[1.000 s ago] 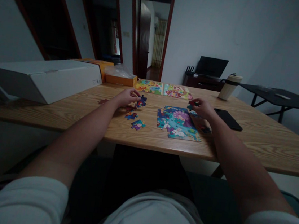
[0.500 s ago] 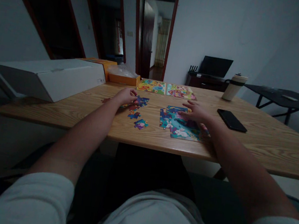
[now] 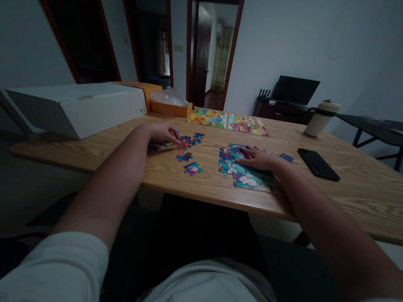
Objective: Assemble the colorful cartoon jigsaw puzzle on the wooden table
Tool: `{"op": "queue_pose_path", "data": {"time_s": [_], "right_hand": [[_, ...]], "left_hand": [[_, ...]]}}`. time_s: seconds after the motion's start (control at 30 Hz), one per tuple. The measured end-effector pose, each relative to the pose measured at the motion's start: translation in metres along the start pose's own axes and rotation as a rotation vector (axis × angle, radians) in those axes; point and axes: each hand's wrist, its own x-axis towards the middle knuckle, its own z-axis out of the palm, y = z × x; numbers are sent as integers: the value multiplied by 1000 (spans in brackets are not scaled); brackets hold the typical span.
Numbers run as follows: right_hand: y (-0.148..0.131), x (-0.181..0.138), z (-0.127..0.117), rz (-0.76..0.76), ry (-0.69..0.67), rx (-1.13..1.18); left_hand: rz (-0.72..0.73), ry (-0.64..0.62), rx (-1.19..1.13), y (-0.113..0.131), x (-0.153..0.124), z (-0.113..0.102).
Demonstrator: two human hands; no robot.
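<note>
On the wooden table lies a partly joined colourful puzzle. My right hand rests flat on its upper part, fingers pointing left, holding nothing. A single blue piece lies just right of that hand. Further left, my left hand is loosely curled with its fingertips on a scatter of loose puzzle pieces. One more loose piece lies nearer the front edge.
Two finished puzzle sheets lie at the table's far side. A long white box and an orange box stand at the back left. A black phone and a pale cup are on the right.
My right hand held a small piece above the puzzle's top right corner; it has come down flat on the puzzle. My left hand has let go of a blue piece and drawn back.
</note>
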Motion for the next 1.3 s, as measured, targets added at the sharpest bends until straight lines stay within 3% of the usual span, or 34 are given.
{"op": "queue_pose_path", "data": {"time_s": [0.1, 0.2, 0.47, 0.73, 1.0, 1.3], "right_hand": [[-1, 0, -1, 8, -5, -4], [-4, -1, -2, 5, -13, -5], [-6, -2, -2, -8, 10, -25], [2, 1, 0, -42, 28, -49], [-3, -2, 0, -31, 48, -52], [-1, -1, 1, -35, 63, -39]], "left_hand": [[69, -155, -32, 25, -11, 10], [110, -223, 20, 40, -19, 20], [217, -306, 338, 38, -16, 24], [349, -86, 364, 64, -20, 50], [477, -129, 337, 101, -35, 73], [598, -141, 257, 101, -34, 82]]}}
